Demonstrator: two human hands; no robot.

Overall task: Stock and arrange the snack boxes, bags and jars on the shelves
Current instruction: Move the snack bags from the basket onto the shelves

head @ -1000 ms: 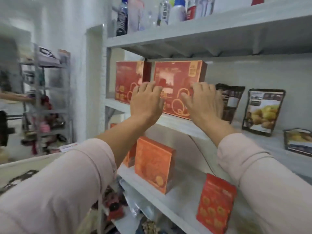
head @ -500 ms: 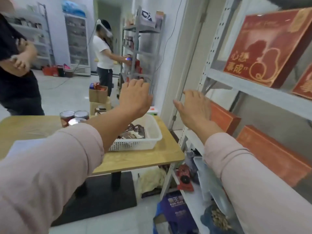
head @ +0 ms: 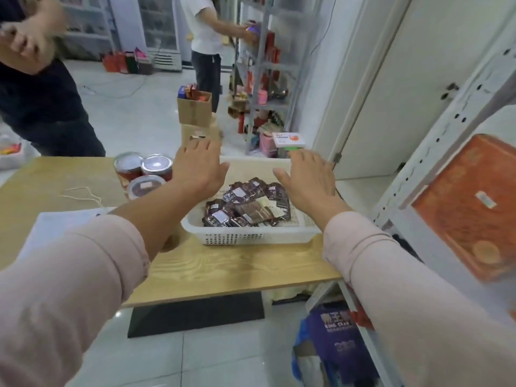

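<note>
Two pale pink sleeves [head: 83, 275] reach forward over a light wooden table [head: 223, 263]. The left hand [head: 199, 166] and right hand [head: 310, 177] hover palms down, fingers straight and spread, holding nothing. Between and below them sits a white perforated plastic basket [head: 251, 237] filled with dark shiny snack bags [head: 245, 205]. Three red jars with clear lids [head: 142, 170] stand just left of the basket. At the near right, a flat orange box [head: 469, 208] rests on a white metal shelf [head: 435, 152].
</note>
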